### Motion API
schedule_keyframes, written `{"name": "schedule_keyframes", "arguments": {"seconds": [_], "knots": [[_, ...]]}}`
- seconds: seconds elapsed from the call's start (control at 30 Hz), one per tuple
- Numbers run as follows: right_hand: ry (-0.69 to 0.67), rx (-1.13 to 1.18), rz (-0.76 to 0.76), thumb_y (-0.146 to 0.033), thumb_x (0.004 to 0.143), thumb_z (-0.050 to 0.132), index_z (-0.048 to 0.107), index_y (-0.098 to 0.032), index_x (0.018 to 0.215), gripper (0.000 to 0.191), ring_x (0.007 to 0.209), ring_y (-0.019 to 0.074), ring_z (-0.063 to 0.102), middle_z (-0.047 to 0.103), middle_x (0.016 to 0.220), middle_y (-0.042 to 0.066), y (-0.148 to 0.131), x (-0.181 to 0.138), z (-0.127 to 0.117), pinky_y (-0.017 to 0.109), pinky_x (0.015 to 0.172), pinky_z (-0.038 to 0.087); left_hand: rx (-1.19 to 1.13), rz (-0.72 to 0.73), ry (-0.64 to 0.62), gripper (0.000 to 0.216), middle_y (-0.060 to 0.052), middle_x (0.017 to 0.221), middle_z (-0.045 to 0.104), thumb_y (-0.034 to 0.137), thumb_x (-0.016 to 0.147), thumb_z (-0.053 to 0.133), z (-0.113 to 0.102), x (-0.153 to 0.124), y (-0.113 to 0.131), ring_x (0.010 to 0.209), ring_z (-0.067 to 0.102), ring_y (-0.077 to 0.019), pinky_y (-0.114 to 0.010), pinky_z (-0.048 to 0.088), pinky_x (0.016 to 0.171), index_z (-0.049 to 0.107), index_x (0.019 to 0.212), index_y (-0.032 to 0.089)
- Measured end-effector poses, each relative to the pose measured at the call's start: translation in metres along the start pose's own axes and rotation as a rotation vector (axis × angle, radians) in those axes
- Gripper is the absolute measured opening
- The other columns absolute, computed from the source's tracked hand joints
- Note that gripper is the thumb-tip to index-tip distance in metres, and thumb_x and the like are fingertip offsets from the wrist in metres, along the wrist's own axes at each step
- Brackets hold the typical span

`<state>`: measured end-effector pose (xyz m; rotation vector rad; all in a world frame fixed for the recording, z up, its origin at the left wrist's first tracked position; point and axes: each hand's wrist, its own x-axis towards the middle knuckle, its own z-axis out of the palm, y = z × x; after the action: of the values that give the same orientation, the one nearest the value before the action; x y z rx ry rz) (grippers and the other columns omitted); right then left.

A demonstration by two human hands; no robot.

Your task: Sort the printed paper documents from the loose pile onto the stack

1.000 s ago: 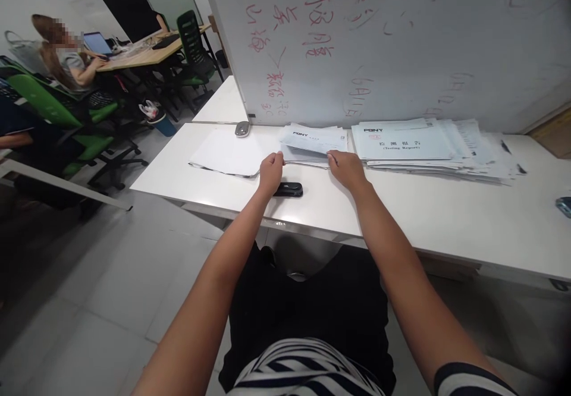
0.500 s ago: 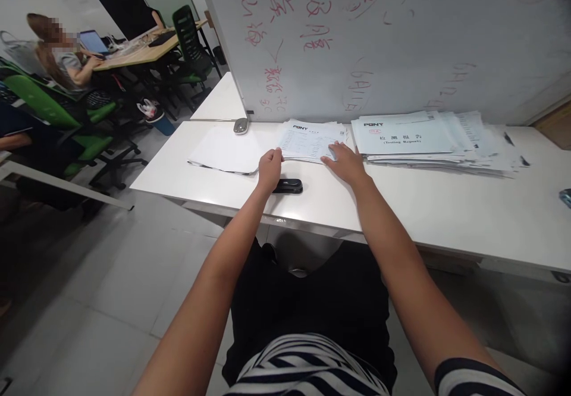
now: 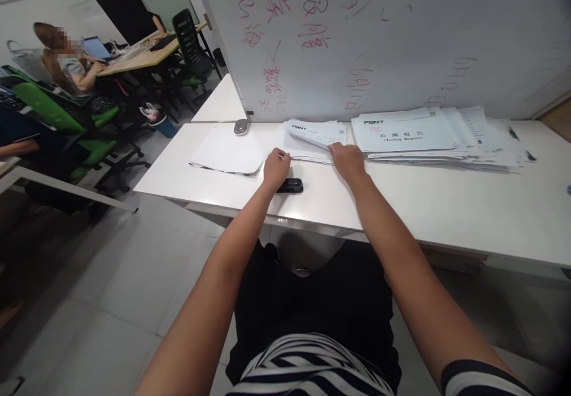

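A stack of printed sheets headed "PONY" lies on the white table in front of me. My right hand is closed on the near right corner of the top sheet, which is bent up and folded back over itself. At the stack's near left corner, my left hand has its fingers curled together; whether paper is between them is hidden. Just below that hand lies a black stapler, its left end covered by my wrist.
Right of the stack is a thick pile of testing reports. White sheets and a computer mouse are on the left. A whiteboard stands along the table's back edge. A person sits at a far desk.
My right hand has gone from lying spread on the stack to gripping the top sheet, whose near edge is now raised. My left hand has shifted slightly right, its fingers curling.
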<state>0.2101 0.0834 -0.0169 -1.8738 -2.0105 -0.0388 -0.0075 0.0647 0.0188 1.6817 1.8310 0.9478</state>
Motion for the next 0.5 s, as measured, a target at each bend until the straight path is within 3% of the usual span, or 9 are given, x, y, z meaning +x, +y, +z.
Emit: {"name": "schedule_keyframes", "arguments": {"seconds": [0.1, 0.2, 0.33, 0.5], "knots": [[0.007, -0.049, 0.026, -0.033, 0.098, 0.022, 0.053, -0.014, 0.127, 0.047, 0.073, 0.0266, 0.063, 0.070, 0.078, 0.013, 0.000, 0.001, 0.002, 0.035, 0.068, 0.040, 0.367, 0.089, -0.071, 0.038, -0.014, 0.126, 0.050, 0.038, 0.082, 0.053, 0.006, 0.000, 0.007, 0.119, 0.043, -0.0313, -0.045, 0.039, 0.093, 0.054, 0.118, 0.025], [0.024, -0.033, 0.027, -0.029, 0.097, 0.024, 0.043, -0.017, 0.136, 0.045, 0.071, 0.0255, 0.063, 0.070, 0.080, 0.012, 0.001, 0.001, 0.004, 0.034, 0.069, 0.039, 0.576, 0.193, -0.218, 0.050, -0.009, 0.151, 0.027, 0.045, 0.085, 0.045, 0.011, 0.002, 0.011, 0.140, 0.016, -0.0348, -0.056, 0.022, 0.108, 0.044, 0.133, 0.030], [0.053, 0.006, -0.007, -0.026, 0.094, 0.028, 0.044, -0.015, 0.135, 0.045, 0.077, 0.0271, 0.062, 0.070, 0.091, 0.014, 0.001, 0.000, 0.004, 0.035, 0.071, 0.039, 0.684, 0.193, -0.378, 0.052, -0.004, 0.155, 0.022, 0.051, 0.089, 0.032, 0.013, 0.007, 0.011, 0.144, 0.006, -0.0330, -0.061, 0.007, 0.111, 0.038, 0.138, 0.034], [0.069, 0.018, -0.095, -0.024, 0.091, 0.029, 0.055, -0.013, 0.122, 0.042, 0.090, 0.0286, 0.058, 0.068, 0.099, 0.015, -0.001, -0.002, 0.004, 0.039, 0.077, 0.036, 0.703, 0.192, -0.326, 0.051, -0.005, 0.150, 0.031, 0.052, 0.089, 0.032, 0.013, 0.005, 0.010, 0.142, 0.015, -0.0321, -0.059, 0.011, 0.112, 0.041, 0.135, 0.035]]}}
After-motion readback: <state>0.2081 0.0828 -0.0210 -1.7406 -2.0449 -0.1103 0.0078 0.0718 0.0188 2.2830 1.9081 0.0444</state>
